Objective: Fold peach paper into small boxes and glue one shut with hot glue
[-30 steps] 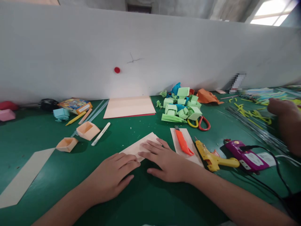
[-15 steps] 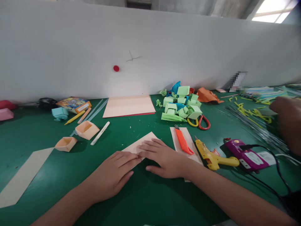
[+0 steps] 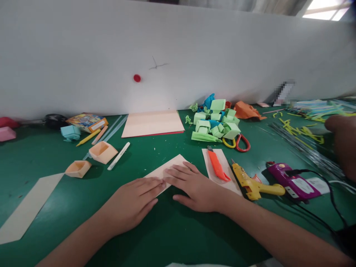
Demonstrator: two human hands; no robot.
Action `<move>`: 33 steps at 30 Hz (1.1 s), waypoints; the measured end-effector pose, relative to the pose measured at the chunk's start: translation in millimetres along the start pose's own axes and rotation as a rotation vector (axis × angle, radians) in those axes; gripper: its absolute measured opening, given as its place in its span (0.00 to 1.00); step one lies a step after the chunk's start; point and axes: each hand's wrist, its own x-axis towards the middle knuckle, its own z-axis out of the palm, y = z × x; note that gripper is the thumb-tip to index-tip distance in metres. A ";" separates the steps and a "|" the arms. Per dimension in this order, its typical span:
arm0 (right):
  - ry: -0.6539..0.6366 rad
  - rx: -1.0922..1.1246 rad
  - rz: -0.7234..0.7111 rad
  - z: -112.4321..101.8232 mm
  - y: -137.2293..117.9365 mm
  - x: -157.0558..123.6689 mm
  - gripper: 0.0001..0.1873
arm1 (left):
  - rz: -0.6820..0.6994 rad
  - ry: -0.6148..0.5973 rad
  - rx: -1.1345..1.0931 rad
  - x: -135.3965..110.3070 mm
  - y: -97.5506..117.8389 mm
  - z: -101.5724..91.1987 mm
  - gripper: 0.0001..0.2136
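A strip of pale peach paper [image 3: 164, 167] lies on the green table, partly covered by my hands. My left hand [image 3: 138, 202] rests on its left part, fingers stretched out flat. On its right part lies my right hand [image 3: 189, 185], fingers spread and thumb apart. The fingertips of both hands meet over the paper. Right of my right hand, an orange utility knife [image 3: 218, 165] rests on another peach paper strip [image 3: 206, 159]. Beside that is a yellow glue gun [image 3: 251, 183].
A purple power strip [image 3: 294, 182] with cables sits at the right, near another person's hand [image 3: 342, 141]. Green folded paper pieces [image 3: 215, 122] and scissors [image 3: 243, 143] lie behind. Two peach paper boxes [image 3: 103, 152], a long paper strip [image 3: 32, 207] and peach sheets [image 3: 152, 124] are left and back.
The camera view has tilted slightly. My hands stay pressed on the paper in nearly the same place, with hardly any movement of the fingers.
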 end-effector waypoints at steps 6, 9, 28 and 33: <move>-0.026 -0.014 0.045 0.1 -0.9 -0.8 0.30 | -0.001 0.013 0.033 -0.6 -3.0 0.4 0.23; -0.036 -0.024 0.083 -0.2 -1.6 -1.2 0.31 | 0.010 0.051 0.119 -2.1 -10.2 4.8 0.22; 0.030 -0.077 0.246 -2.3 -11.4 -6.6 0.27 | -0.103 0.090 0.158 0.4 -4.8 13.4 0.26; 0.068 -0.094 0.284 3.0 -16.3 -6.7 0.25 | -0.102 0.093 0.141 2.8 -2.9 12.2 0.26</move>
